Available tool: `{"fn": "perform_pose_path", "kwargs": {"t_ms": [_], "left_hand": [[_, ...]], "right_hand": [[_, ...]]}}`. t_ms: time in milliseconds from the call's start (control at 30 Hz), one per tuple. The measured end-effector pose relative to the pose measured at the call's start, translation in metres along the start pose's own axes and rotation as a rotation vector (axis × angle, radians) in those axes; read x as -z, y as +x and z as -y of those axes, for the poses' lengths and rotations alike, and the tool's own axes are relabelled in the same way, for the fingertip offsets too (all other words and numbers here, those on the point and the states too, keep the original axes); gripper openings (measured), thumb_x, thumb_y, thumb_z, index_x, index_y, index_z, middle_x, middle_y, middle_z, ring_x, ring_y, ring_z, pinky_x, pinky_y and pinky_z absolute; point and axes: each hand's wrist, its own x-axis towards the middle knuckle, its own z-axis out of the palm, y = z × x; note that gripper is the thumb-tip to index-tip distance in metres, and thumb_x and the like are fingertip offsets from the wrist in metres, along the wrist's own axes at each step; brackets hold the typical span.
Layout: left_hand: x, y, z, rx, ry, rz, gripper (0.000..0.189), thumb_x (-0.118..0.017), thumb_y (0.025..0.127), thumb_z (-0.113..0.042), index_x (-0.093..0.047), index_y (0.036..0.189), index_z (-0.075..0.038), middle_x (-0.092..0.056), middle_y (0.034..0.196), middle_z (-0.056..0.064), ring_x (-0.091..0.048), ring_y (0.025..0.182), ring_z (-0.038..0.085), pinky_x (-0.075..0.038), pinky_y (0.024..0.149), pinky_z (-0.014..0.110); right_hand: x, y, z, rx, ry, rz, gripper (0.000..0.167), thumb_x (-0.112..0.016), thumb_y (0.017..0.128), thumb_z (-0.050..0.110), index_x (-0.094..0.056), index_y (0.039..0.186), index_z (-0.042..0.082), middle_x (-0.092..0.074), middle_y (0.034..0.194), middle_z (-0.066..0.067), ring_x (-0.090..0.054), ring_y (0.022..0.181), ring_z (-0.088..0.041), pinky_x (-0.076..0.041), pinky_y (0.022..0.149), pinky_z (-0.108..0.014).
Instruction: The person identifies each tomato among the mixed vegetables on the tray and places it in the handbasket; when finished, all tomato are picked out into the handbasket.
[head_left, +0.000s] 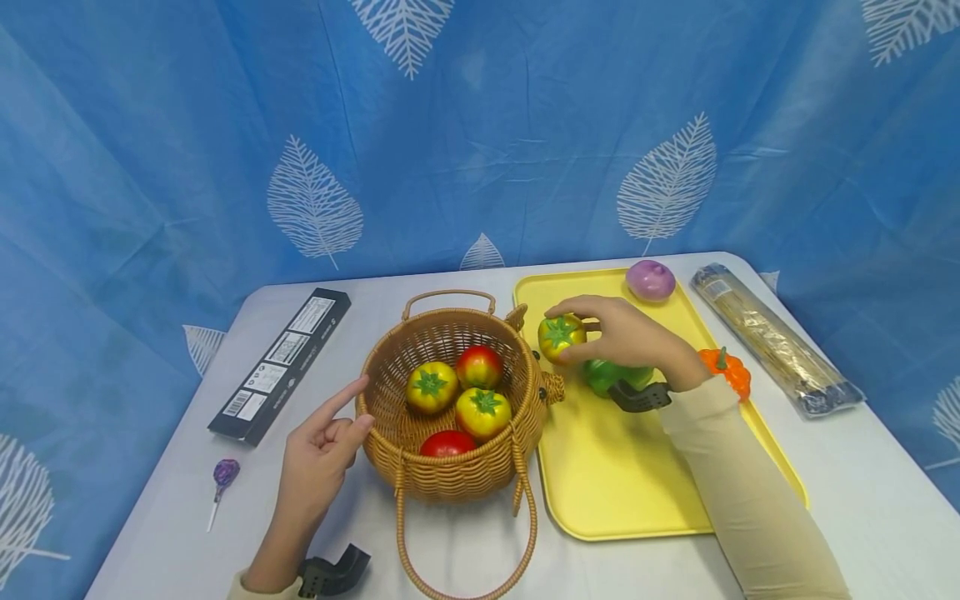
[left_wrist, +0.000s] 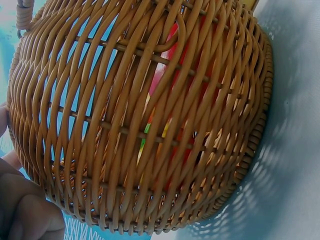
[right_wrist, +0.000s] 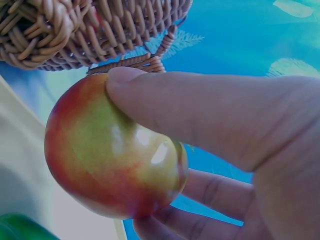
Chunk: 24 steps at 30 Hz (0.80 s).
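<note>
My right hand (head_left: 626, 333) grips a yellow-and-red toy tomato (head_left: 561, 337) above the yellow tray's (head_left: 622, 483) left side; in the right wrist view, the thumb lies along its top with fingers underneath. Just left stands a brown wicker basket (head_left: 457, 486) with an animal snout. Inside it lie several toy tomatoes, among them a yellow one (head_left: 431, 386) and a red one (head_left: 447, 443). At the basket's left rim, my left hand (head_left: 318, 454) holds on with thumb and forefinger, its other fingers curled. The left wrist view shows the basket's woven wall (left_wrist: 145, 125) close up.
A green pepper (head_left: 611, 377) lies partly under my right hand. On the tray also sit a purple onion (head_left: 650, 281) and an orange pepper (head_left: 729, 372). A packet of sticks (head_left: 772, 337) lies right, a black box (head_left: 281, 367) and a lollipop (head_left: 225, 473) left.
</note>
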Motion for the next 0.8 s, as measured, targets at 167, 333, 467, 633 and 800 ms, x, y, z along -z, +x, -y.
{"fn": "perform_pose_path", "kwargs": {"t_ms": [167, 333, 467, 633, 800], "left_hand": [[0.000, 0.000, 0.000, -0.001, 0.003, -0.001, 0.044, -0.069, 0.097, -0.002, -0.062, 0.140, -0.008, -0.037, 0.054, -0.001, -0.031, 0.047, 0.006, -0.021, 0.039, 0.035], [0.000, 0.000, 0.000, -0.005, 0.001, -0.001, 0.044, -0.069, 0.097, -0.002, -0.062, 0.140, -0.008, -0.037, 0.054, -0.001, -0.031, 0.047, 0.006, -0.021, 0.039, 0.035], [0.000, 0.000, -0.001, 0.004, 0.009, -0.003, 0.044, -0.070, 0.097, -0.003, -0.063, 0.140, -0.009, -0.037, 0.054, -0.001, -0.032, 0.047, 0.007, -0.022, 0.039, 0.035], [0.000, 0.000, -0.001, 0.013, 0.017, -0.006, 0.044, -0.070, 0.097, -0.005, -0.063, 0.140, -0.011, -0.038, 0.054, 0.000, -0.032, 0.047, 0.007, -0.023, 0.039, 0.034], [0.000, 0.000, -0.001, 0.005, 0.012, -0.004, 0.044, -0.070, 0.097, -0.004, -0.063, 0.140, -0.010, -0.038, 0.053, 0.000, -0.032, 0.047, 0.007, -0.024, 0.039, 0.034]], "right_hand": [[0.004, -0.002, 0.006, -0.016, 0.010, -0.013, 0.058, -0.086, 0.085, 0.028, -0.064, 0.137, 0.015, -0.060, 0.141, -0.007, -0.054, 0.130, -0.030, -0.044, 0.106, -0.052], [0.008, -0.003, 0.011, 0.003, 0.021, -0.036, 0.060, -0.086, 0.086, 0.027, -0.062, 0.139, 0.014, -0.058, 0.143, -0.008, -0.053, 0.131, -0.030, -0.045, 0.105, -0.054], [0.009, -0.004, 0.014, 0.029, 0.025, -0.059, 0.060, -0.085, 0.086, 0.029, -0.062, 0.139, 0.014, -0.058, 0.143, -0.006, -0.052, 0.132, -0.028, -0.044, 0.105, -0.054], [0.011, -0.006, 0.023, 0.048, 0.004, -0.087, 0.061, -0.086, 0.085, 0.034, -0.062, 0.140, 0.018, -0.058, 0.143, -0.002, -0.052, 0.133, -0.025, -0.045, 0.105, -0.053], [0.012, -0.008, 0.033, 0.074, 0.036, -0.122, 0.062, -0.086, 0.085, 0.032, -0.062, 0.140, 0.019, -0.058, 0.143, 0.002, -0.051, 0.134, -0.021, -0.045, 0.106, -0.051]]}}
